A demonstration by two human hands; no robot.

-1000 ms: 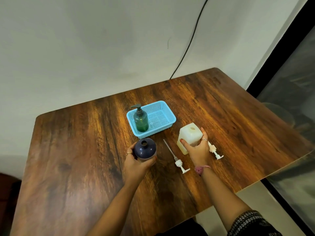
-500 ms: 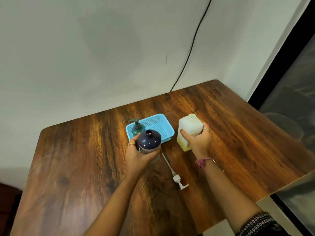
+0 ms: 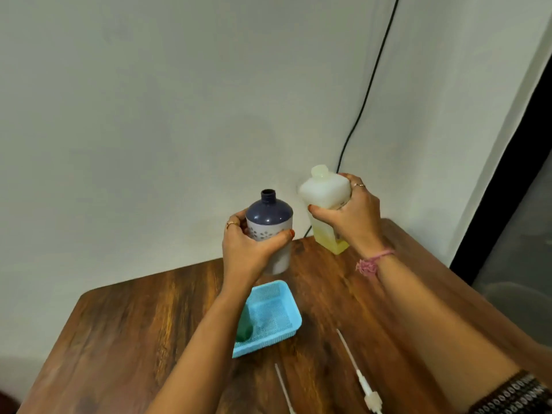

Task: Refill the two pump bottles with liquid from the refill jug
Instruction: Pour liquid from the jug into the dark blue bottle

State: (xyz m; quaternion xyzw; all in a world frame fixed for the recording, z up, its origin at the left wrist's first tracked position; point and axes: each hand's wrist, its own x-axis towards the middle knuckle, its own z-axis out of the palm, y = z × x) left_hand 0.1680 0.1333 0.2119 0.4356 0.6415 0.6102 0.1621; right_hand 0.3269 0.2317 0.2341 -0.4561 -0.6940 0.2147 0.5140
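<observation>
Pre-pour step: left hand grip curled round open-necked navy-and-white plastic pump bottle, raised above wooden worktop; right hand grip wraps translucent refill jug beside the bottle, apparently capped; next, likely uncapping, then tilting spout over neck.

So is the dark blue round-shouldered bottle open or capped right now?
Open. The dark blue bottle, gripped by the left hand, shows a bare threaded neck; two white pumps lie on the table.

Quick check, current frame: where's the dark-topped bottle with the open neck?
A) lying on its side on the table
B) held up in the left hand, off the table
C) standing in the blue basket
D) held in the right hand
B. The left hand wraps its grip round the dark-topped bottle, upright and raised above the table, while the right hand holds the refill jug.
</observation>
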